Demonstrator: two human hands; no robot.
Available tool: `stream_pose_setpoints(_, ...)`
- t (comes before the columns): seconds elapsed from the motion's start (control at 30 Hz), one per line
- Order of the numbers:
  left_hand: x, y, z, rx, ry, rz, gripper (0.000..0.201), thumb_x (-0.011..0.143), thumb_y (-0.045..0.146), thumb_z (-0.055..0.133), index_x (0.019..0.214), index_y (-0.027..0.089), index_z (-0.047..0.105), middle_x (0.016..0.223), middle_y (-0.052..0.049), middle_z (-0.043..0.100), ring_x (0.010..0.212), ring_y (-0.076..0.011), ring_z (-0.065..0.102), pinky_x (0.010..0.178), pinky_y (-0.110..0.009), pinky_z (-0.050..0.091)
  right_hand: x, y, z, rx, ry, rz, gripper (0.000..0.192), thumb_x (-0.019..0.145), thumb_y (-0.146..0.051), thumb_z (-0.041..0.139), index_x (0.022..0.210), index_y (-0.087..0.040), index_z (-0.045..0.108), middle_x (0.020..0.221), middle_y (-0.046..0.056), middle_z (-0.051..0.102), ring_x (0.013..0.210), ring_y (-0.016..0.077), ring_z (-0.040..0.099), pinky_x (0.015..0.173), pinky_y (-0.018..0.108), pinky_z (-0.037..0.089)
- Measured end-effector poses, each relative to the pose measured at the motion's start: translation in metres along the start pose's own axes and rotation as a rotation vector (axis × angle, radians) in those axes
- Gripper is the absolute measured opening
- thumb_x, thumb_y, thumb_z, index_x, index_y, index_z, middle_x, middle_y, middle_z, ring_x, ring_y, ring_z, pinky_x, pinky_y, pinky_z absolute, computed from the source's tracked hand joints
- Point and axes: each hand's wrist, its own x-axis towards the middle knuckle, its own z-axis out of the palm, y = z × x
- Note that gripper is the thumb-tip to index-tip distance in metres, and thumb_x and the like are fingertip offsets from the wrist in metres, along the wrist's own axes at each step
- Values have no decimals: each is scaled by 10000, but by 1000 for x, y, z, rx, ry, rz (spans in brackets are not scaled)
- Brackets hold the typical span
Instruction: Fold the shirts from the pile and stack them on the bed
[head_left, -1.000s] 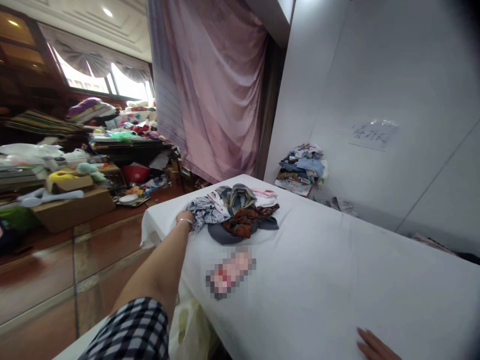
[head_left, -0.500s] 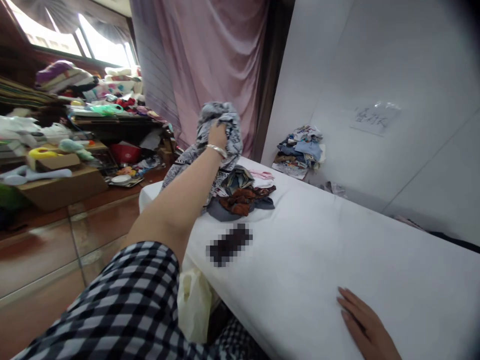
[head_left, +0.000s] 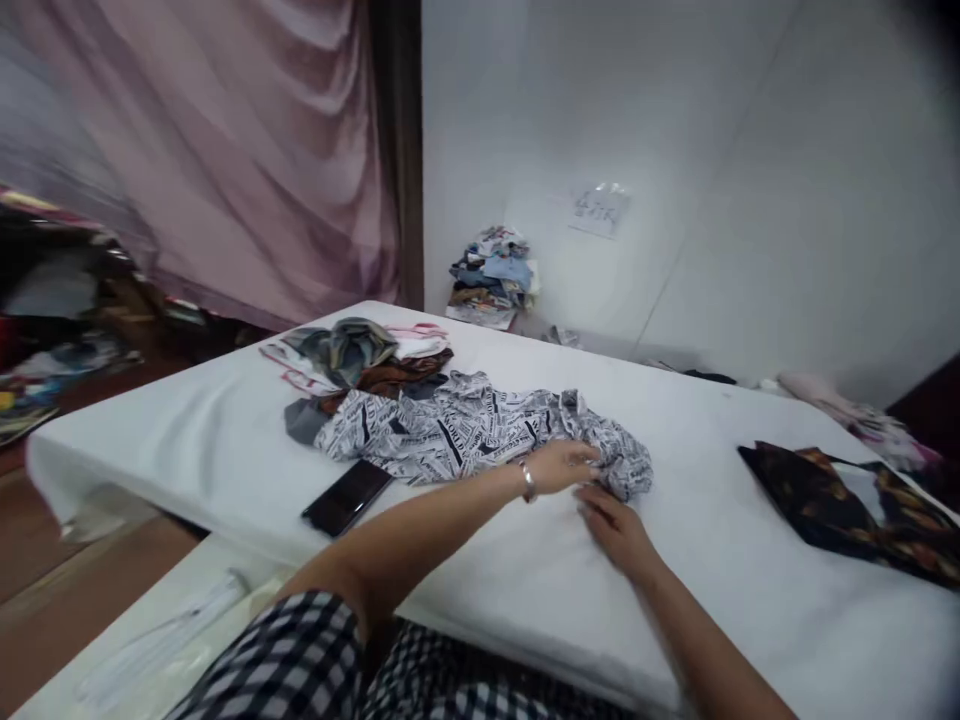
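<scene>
Printed garment lowered since the lift, spread on worktop beside clothes pile. Left hand pinching its edge; right hand flat, touching it.

White garment with black print; black phone.
</scene>
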Motion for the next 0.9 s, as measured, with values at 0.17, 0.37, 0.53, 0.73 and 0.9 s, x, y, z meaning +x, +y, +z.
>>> stream_pose_setpoints(0.17,-30,-23,15,184,114,62,240,847,322,555,1018,212,682,1065,-29,706,995,-171,632,908,-308,482,4,-1,-3,103,-2,-32,303,863,-396,549,1072,-250,712,1164,78,679,1137,249,597,1018,437,449)
stream_pose_setpoints(0.37,-46,-42,-15,644,404,47,259,865,234,524,1094,219,645,1195,-66,653,1140,-222,560,1011,-409,407,-1,-9,-4,251,97,52,258,843,-407,571,907,-220,735,935,77,730,903,229,667,865,394,526)
stream_pose_setpoints(0.53,-47,-67,-21,799,461,-86,319,850,234,544,1164,211,597,1277,-91,605,1205,-255,515,1030,-460,361,3,-33,-17,470,267,87,279,810,-434,612,948,-212,712,810,49,723,700,190,664,700,362,556)
stream_pose_setpoints(0.73,-45,-75,-21,789,450,-130,304,840,196,526,1133,213,604,1251,-79,620,1197,-244,515,1034,-442,343,69,-52,-54,164,346,166,438,797,-450,594,1158,-207,642,1153,101,676,1037,253,622,842,390,510)
stream_pose_setpoints(0.9,-45,-79,-24,730,466,-109,272,826,164,516,1067,218,631,1214,-68,638,1181,-229,525,1037,-430,344,131,-27,-53,-51,263,557,409,653,-395,712,989,-161,693,1102,150,686,1065,306,593,894,379,434)
